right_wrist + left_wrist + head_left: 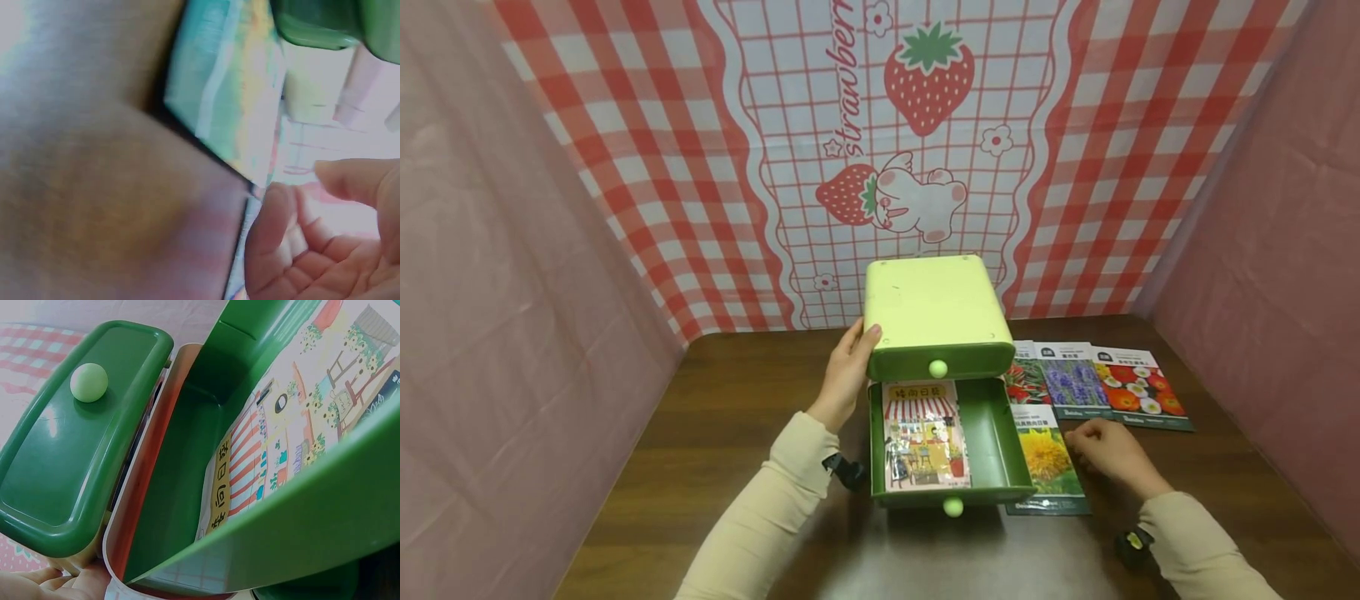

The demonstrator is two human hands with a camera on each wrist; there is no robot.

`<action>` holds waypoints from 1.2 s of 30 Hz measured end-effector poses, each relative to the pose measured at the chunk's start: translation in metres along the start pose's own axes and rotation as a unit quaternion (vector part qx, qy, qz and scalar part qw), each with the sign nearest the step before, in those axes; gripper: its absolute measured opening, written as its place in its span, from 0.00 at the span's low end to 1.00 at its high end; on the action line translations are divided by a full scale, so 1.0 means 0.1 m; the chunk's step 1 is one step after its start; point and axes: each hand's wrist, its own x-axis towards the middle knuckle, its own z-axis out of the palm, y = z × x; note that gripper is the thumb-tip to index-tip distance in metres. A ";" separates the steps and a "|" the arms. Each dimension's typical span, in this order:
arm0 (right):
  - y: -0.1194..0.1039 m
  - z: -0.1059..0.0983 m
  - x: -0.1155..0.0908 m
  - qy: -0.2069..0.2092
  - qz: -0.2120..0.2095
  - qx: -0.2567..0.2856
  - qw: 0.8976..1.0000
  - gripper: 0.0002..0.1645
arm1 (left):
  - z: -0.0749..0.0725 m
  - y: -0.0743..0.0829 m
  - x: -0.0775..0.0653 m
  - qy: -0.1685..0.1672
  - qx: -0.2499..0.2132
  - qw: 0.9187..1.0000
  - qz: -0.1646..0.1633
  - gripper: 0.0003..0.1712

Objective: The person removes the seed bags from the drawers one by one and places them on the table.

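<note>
My left hand (842,375) rests against the left side of a small two-drawer cabinet (934,300), its thumb by the front top corner. The upper green drawer front (62,444) is closed. Below it the lower drawer (992,442) is pulled out, and a seed packet (925,442) with a striped awning picture lies in its left part. To the right, my right hand (1108,454) is beside a yellow-flower seed packet (1047,458) on the table. Its fingers are loosely bent, and in the right wrist view a gap shows between thumb and fingers with nothing held.
More seed packets lie right of the cabinet: red flowers (1024,379), purple flowers (1075,383) and orange-and-white flowers (1142,387). The brown table (715,467) meets a strawberry-print cloth (925,200) behind. Pink curtains (512,292) hang at both sides.
</note>
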 end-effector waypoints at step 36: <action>-1.51 0.29 -0.22 -0.041 -0.258 -0.079 0.962 0.28 | 0.01 -0.06 0.00 0.011 -0.006 1.000 0.015 0.46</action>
